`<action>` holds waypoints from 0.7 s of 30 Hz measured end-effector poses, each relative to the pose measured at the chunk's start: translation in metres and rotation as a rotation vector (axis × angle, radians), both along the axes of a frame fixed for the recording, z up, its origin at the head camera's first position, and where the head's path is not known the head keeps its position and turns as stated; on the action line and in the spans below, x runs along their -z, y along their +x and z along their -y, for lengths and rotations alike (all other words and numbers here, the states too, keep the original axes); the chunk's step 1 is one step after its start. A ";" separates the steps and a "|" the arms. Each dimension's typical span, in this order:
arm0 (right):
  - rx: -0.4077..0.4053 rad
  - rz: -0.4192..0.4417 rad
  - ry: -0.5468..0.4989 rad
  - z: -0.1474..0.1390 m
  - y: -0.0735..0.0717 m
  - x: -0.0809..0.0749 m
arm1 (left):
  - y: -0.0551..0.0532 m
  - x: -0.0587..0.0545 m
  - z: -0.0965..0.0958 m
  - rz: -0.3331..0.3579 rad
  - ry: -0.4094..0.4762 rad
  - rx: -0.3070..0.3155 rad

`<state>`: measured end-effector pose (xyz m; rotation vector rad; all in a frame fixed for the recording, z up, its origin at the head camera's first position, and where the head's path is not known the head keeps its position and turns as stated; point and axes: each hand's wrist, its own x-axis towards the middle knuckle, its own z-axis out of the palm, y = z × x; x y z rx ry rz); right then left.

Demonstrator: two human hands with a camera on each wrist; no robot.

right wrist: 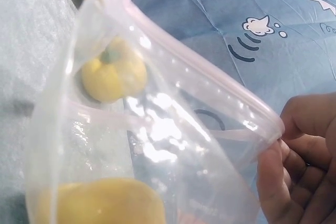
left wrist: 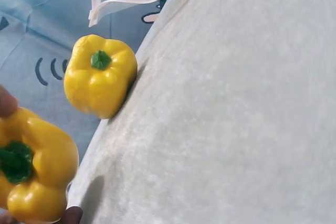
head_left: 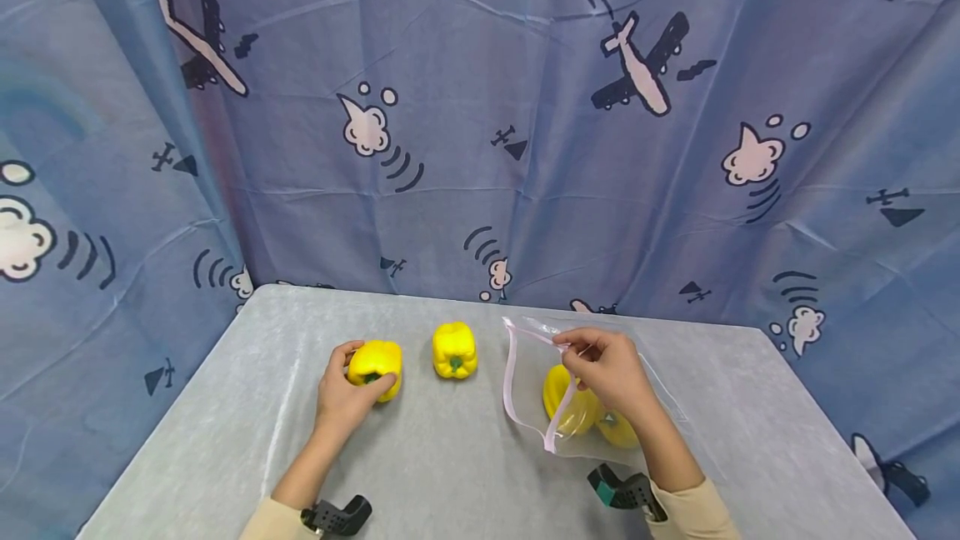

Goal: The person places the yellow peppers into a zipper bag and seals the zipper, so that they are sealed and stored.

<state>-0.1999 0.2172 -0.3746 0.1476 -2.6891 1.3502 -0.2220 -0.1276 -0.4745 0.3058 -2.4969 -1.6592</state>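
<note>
On the left, my left hand [head_left: 347, 394] grips a yellow bell pepper [head_left: 377, 361], thumb on one side and fingers on the other; its green stem [left wrist: 16, 162] shows in the left wrist view. Another yellow bell pepper [head_left: 454, 350] stands on the table between the hands. My right hand [head_left: 609, 369] pinches the pink-edged mouth of a clear zip bag [head_left: 525, 377], which gapes toward the left. Inside the bag lie two yellow peppers [head_left: 617, 430], seen through the plastic. The right wrist view shows thumb and fingertips pinching the bag's rim [right wrist: 273, 121].
A grey-white table [head_left: 450, 473] bears everything. Behind it hangs a blue curtain [head_left: 450, 107] printed with airplanes and clouds, close to the table's back edge. A black strap device [head_left: 337, 515] sits on the left wrist, and another [head_left: 626, 492] on the right.
</note>
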 end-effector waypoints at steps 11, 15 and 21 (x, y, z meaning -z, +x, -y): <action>0.009 0.010 0.005 -0.001 0.001 -0.001 | 0.007 -0.009 -0.003 -0.032 0.007 0.053; 0.005 0.006 0.000 0.000 0.001 0.000 | 0.011 -0.013 -0.006 -0.017 0.029 0.082; 0.005 0.006 -0.004 0.000 0.002 -0.001 | 0.017 -0.025 -0.015 -0.036 0.056 0.133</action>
